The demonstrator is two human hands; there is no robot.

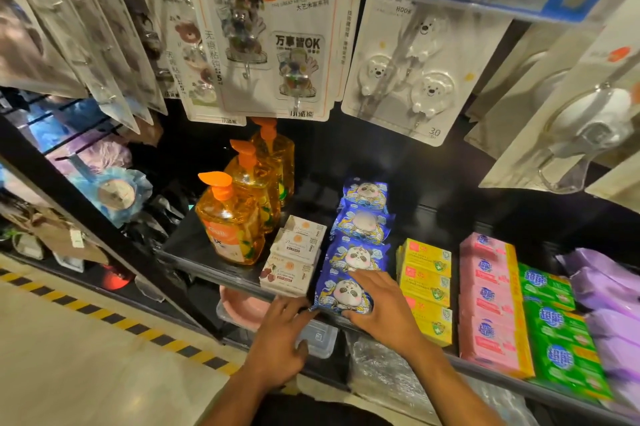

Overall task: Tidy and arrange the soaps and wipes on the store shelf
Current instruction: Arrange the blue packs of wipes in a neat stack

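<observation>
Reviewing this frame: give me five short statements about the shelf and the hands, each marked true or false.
1. The left hand and the right hand both touch the front blue panda pack. True.
2. The pump bottles have blue pumps. False: the pumps are orange.
3. The yellow boxes stand just right of the row of blue panda packs. True.
4. The left hand holds a pump bottle. False: it touches the front pack's left corner.
5. The pink packs lie between the yellow boxes and the green packs. True.
</observation>
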